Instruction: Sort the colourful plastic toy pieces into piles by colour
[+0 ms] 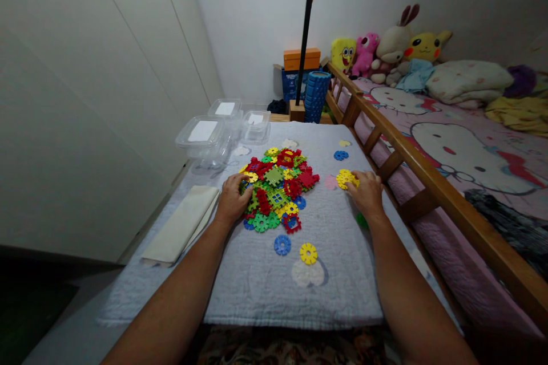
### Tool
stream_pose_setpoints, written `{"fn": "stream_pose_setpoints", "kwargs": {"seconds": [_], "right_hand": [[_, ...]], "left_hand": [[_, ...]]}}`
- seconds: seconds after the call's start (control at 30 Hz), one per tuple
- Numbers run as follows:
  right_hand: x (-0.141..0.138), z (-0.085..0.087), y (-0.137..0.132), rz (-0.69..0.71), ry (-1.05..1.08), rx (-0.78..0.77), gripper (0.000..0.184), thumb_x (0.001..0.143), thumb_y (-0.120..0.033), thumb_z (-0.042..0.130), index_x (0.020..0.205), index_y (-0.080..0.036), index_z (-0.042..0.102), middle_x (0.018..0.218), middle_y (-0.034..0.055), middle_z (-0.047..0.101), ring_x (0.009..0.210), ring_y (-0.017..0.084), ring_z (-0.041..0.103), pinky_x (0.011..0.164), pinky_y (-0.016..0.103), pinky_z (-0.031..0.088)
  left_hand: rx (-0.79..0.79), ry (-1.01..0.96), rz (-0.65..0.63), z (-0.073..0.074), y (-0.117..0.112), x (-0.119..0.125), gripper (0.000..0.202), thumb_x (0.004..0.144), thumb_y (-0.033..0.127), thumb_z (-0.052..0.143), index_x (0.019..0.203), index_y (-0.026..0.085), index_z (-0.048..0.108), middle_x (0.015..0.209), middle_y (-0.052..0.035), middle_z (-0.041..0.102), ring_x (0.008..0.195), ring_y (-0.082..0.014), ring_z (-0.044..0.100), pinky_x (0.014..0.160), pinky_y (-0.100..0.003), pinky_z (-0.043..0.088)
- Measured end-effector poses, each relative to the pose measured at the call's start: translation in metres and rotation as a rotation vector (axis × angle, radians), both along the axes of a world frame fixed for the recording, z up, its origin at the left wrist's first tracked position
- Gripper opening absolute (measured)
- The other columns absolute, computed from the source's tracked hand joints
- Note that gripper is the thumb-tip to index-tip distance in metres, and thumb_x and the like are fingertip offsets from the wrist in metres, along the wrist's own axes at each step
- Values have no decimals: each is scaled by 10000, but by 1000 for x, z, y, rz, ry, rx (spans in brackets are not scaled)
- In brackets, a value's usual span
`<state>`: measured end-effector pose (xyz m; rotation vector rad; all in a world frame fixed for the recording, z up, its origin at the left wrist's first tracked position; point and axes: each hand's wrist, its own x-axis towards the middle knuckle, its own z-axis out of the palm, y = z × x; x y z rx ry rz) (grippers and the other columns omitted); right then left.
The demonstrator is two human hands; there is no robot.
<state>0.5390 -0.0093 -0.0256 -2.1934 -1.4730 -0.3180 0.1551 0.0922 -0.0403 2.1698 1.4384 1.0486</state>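
A heap of coloured plastic interlocking pieces [279,188] lies in the middle of a pale quilted cloth [274,291]. My left hand [233,198] rests on the heap's left edge, fingers curled over pieces there. My right hand [366,193] lies to the right of the heap, its fingers closed on a small stack of yellow round pieces [345,178]. A blue round piece [282,244] and a yellow one [308,253] lie apart, nearer to me. Another blue piece [341,155] and a yellow one [344,143] lie farther off on the right.
Three clear plastic tubs [205,138] stand at the cloth's far left. A folded cream cloth [182,224] lies on the left. A wooden bed rail [428,177] runs along the right, with plush toys [387,48] on the bed. A black pole [306,28] rises behind.
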Motion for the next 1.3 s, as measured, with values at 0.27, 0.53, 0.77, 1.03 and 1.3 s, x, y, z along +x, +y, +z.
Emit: {"fn": "stream_pose_setpoints", "kwargs": {"seconds": [0.27,0.53,0.77,1.03,1.3], "right_hand": [[-44,6,1,568,224,119,146,884,-241,598,958,-201,717,876,76,682,871,237,595,859,399,448],[-104,0,-6,918,247,-30,221,877,-176,642,1086,-199,709,997,89,629,938,224,553,823,372,457],[-118,-6,-9,917,168,-148,366,860,-183,669,1226,-204,650,1114,106,577,1020,251,502,878,416,447],[-114,-2,-6,850,261,-141,117,851,-159,673,954,-196,632,973,72,615,936,232,520,832,375,423],[-102,-1,-4,756,442,-30,80,886,-172,565,831,-203,615,860,55,653,844,205,567,784,338,431]], "left_hand": [[-10,-3,12,2,-2,1,251,845,319,569,1064,217,634,1183,-101,649,1183,-282,573,1083,-468,423],[-11,4,11,2,-2,1,253,851,308,544,1066,208,631,1187,-108,644,1189,-282,568,1091,-470,418],[-27,3,9,3,-3,1,246,862,307,540,1075,221,627,1200,-97,637,1200,-280,562,1097,-469,416],[-30,10,15,5,-4,1,245,866,310,545,1075,214,631,1205,-104,635,1205,-281,559,1096,-466,414],[-26,12,14,5,-5,1,257,876,324,533,1081,206,632,1181,-107,645,1180,-280,567,1071,-464,424]]}}
